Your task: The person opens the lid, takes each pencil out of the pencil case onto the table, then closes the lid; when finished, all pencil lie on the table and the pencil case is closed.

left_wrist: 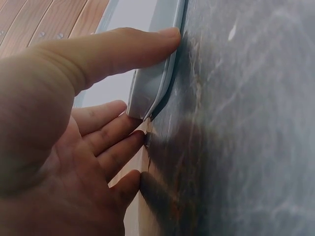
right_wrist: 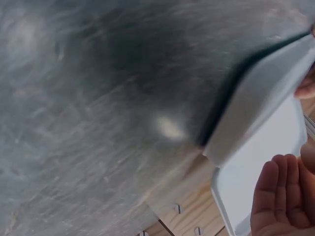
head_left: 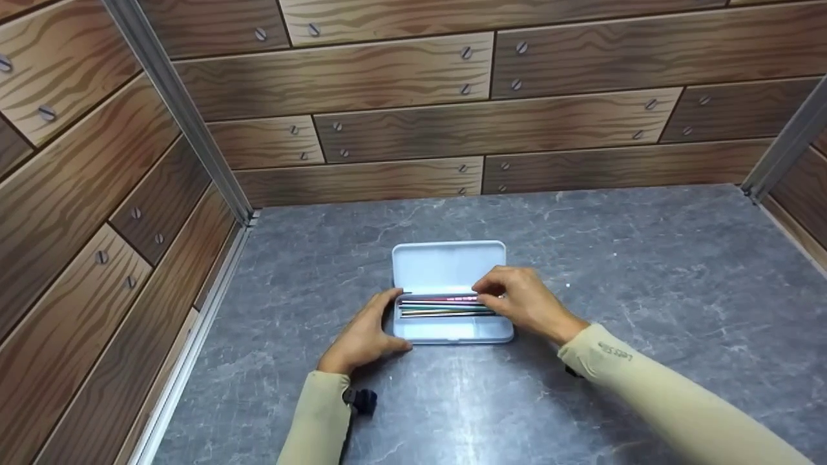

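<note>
A pale blue pencil case (head_left: 439, 332) lies on the table with its lid (head_left: 446, 265) raised at the back. Several thin coloured pencils (head_left: 433, 313) lie side by side along its back half. My left hand (head_left: 365, 336) holds the case's left end, thumb on the front wall (left_wrist: 150, 88) and fingers round the left side. Over the right end of the pencils, my right hand (head_left: 526, 303) pinches a pink pencil (head_left: 460, 299) between thumb and forefinger. That pencil's right end is hidden by the fingers. In the right wrist view the other fingers (right_wrist: 283, 196) extend beside the lid.
The grey marbled table (head_left: 310, 258) surrounds the case. Wood-patterned panels (head_left: 387, 77) stand behind it and at both sides, with metal posts (head_left: 187, 116) at the corners. Tiny white specks (head_left: 568, 285) lie to the right of the case.
</note>
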`<state>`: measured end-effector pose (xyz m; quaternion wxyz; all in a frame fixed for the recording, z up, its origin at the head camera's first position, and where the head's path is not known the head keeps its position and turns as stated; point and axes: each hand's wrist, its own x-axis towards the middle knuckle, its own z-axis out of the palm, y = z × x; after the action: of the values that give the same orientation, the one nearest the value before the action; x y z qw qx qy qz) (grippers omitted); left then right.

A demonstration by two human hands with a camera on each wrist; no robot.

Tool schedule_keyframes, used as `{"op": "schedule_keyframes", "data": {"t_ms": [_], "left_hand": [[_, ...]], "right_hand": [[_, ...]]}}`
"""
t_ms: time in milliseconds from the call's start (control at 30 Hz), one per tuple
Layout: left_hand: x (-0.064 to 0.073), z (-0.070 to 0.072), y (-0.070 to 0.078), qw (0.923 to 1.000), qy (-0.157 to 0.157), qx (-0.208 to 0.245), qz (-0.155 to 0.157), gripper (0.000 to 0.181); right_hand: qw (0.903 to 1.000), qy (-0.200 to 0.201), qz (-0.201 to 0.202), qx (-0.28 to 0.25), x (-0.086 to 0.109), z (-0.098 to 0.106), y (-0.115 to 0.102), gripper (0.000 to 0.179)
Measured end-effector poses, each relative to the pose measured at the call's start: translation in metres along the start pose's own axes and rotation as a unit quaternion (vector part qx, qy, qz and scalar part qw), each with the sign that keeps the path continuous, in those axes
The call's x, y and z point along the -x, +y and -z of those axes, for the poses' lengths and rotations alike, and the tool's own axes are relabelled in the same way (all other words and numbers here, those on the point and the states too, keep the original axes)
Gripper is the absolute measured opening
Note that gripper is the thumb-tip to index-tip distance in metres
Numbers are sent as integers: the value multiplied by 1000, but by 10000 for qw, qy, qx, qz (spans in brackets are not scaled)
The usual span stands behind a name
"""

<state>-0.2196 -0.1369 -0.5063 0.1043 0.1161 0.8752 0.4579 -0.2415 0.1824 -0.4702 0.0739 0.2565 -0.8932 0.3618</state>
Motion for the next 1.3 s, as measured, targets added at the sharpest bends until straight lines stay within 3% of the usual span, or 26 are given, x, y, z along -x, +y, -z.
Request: {"op": "schedule_keyframes", "data": {"t_ms": [200,567,1300], "left_hand": [[-1,1,2,10000,23,-73,-21,104],[0,1,1,9999,31,-87,-80,103],[0,0,2,9999,-56,-4,97,102]], "right_hand": [[9983,-400,219,370,-6,-7,6,11],[9920,-692,731,756,-8,-15,10,14],[9938,-1055,192,285,-14,-14,15,17]]}}
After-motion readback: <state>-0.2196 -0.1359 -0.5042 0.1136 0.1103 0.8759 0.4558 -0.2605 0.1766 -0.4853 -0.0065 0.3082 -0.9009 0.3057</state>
